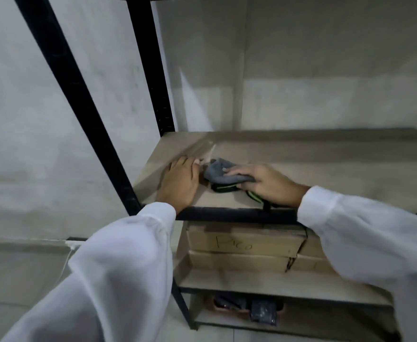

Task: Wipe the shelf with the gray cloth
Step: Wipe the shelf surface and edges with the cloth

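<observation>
Head view looks down on a light wooden shelf point(301, 164) in a black metal rack point(76, 77), with both white-sleeved arms reaching onto its near left part. Left hand point(179, 182) lies flat, palm down, on the board near the left edge, its fingers point(190, 160) pressed together and pointing to the far side; it holds nothing. Just to its right, the gray cloth point(218, 172) sits bunched on the board, apart from the left hand by a small gap. Right hand point(267, 182) rests on the cloth's right part, its fingers point(237, 171) stretched leftward, close together, pressing down on top of the fabric, so the cloth sticks out beyond and under the fingertips toward the left hand. Whether the thumb grips the cloth from below cannot be told. Under the right hand and the cloth lies a black strap with green stripes point(227, 188), near the front edge of the shelf. On the lower shelf stand stacked cardboard boxes point(246, 245), one with handwriting on its front. Lower still, dark items point(246, 307) lie on the bottom board, too blurred to identify.
</observation>
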